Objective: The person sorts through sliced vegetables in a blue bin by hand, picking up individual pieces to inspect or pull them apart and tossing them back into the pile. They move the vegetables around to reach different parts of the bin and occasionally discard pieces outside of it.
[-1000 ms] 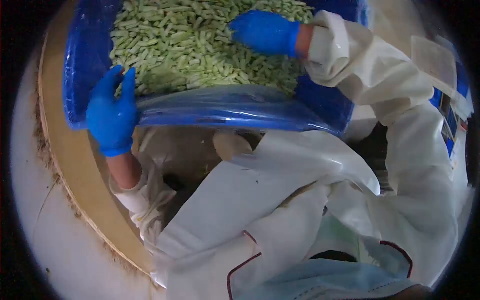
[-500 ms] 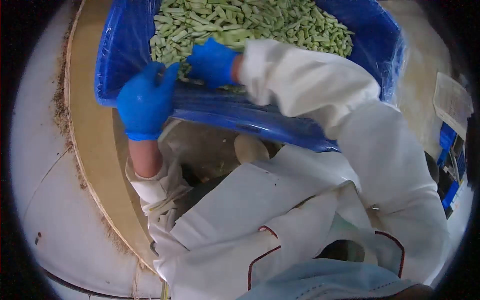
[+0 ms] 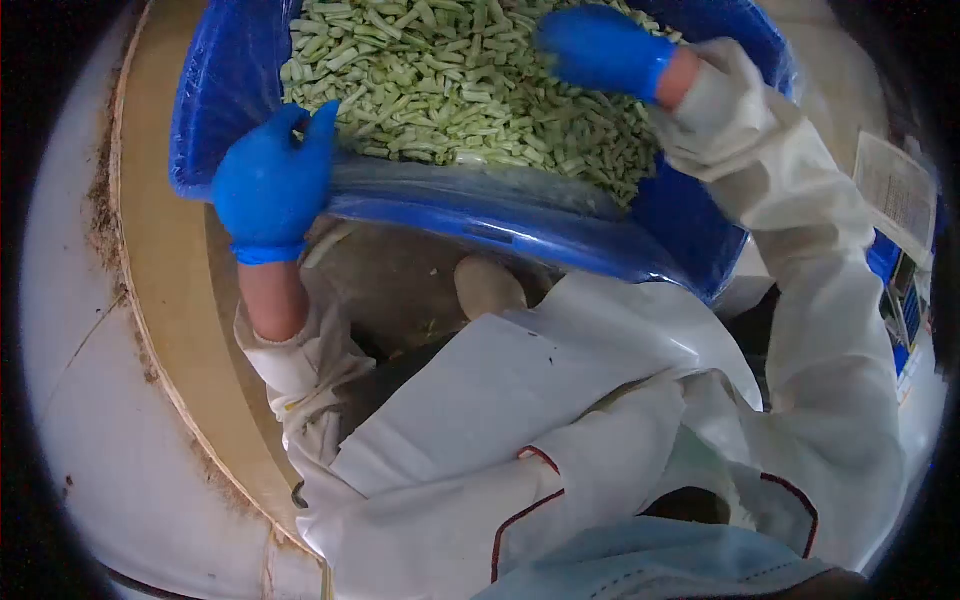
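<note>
Cut pale green vegetable pieces (image 3: pixel 470 90) fill a blue bin (image 3: pixel 225 75) lined with clear plastic. My left hand (image 3: pixel 275 175), in a blue glove, is at the bin's near left rim, thumb and fingers curled towards each other over the edge; whether anything is between them I cannot make out. Over the right part of the pieces is my right hand (image 3: pixel 605 50), also blue-gloved and blurred by motion, its fingers pointing left. What its fingers hold, if anything, is hidden.
A curved tan board edge (image 3: pixel 165 250) runs down the left beside a white surface (image 3: pixel 75 350). Below the bin is a dark floor with a rounded pale object (image 3: pixel 488 287). A sheet with print (image 3: pixel 895 185) and blue items are at the right.
My right hand has moved from beside my left hand to the right, across the pieces. The view has shifted slightly, and more of the pieces near the front rim show.
</note>
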{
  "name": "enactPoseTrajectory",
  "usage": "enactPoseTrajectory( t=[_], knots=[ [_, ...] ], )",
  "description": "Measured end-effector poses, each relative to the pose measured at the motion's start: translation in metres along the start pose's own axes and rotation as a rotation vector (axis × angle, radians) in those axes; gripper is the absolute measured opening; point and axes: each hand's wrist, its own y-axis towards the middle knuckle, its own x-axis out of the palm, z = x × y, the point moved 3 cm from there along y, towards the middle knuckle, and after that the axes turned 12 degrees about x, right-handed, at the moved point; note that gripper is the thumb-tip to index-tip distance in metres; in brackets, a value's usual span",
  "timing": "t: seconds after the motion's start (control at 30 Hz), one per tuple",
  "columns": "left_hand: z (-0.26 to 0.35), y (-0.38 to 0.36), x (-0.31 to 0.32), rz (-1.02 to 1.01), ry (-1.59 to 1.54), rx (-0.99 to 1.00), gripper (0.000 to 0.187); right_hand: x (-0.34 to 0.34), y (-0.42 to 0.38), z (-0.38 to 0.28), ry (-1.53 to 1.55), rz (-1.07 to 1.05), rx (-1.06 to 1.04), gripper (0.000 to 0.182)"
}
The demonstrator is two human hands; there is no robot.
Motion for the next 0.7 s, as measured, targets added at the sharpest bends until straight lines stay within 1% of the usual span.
enactPoseTrajectory(
  t=[0.03, 0.07, 0.1, 0.13, 0.2, 0.23, 0.3, 0.37, 0.43, 0.5, 0.57, 0.6, 0.67, 0.7],
  knots=[
    [-0.001, 0.000, 0.000, -0.021, -0.001, -0.015, 0.035, -0.005, 0.020, -0.022, 0.136, 0.136, -0.086, 0.018],
    [-0.002, 0.000, 0.001, -0.040, -0.001, -0.030, 0.035, -0.003, 0.038, -0.049, 0.119, -0.035, -0.064, 0.032],
    [-0.003, 0.001, 0.002, -0.058, -0.002, -0.043, 0.035, 0.009, 0.060, -0.077, 0.214, -0.019, -0.140, 0.034],
    [-0.006, 0.001, 0.003, -0.037, 0.015, -0.019, 0.034, 0.028, 0.076, -0.100, 0.301, 0.181, -0.282, 0.034],
    [-0.012, 0.001, 0.006, 0.025, 0.025, 0.047, 0.032, 0.046, 0.080, -0.131, 0.241, 0.252, -0.172, 0.033],
    [-0.008, 0.003, 0.006, 0.009, 0.000, 0.032, 0.032, 0.096, 0.087, -0.143, 0.273, 0.393, -0.040, 0.033],
    [-0.001, 0.004, 0.001, -0.033, -0.034, -0.003, 0.030, 0.132, 0.073, -0.135, 0.291, 0.440, 0.047, 0.033],
    [0.001, 0.003, 0.004, -0.017, -0.044, 0.006, 0.028, 0.110, 0.023, -0.116, 0.282, 0.236, -0.078, 0.035],
    [0.002, 0.003, 0.000, -0.001, -0.047, 0.005, 0.027, 0.078, -0.023, -0.093, 0.255, -0.012, -0.006, 0.032],
    [0.006, 0.005, -0.003, 0.019, -0.052, -0.007, 0.026, 0.094, -0.056, -0.065, 0.039, -0.079, -0.004, 0.029],
    [0.002, 0.003, 0.001, 0.042, -0.050, 0.040, 0.026, 0.069, -0.085, -0.041, 0.039, -0.196, -0.045, 0.027],
    [0.001, 0.003, 0.003, 0.058, -0.048, 0.064, 0.025, 0.062, -0.089, -0.028, 0.033, -0.324, -0.015, 0.026],
    [0.007, 0.006, -0.003, -0.084, -0.059, -0.046, 0.030, 0.047, -0.092, -0.001, 0.029, -0.582, 0.049, 0.027],
    [0.008, 0.006, -0.005, -0.157, -0.062, -0.104, 0.033, 0.021, -0.088, 0.014, 0.083, -0.498, 0.171, 0.026]
  ],
)
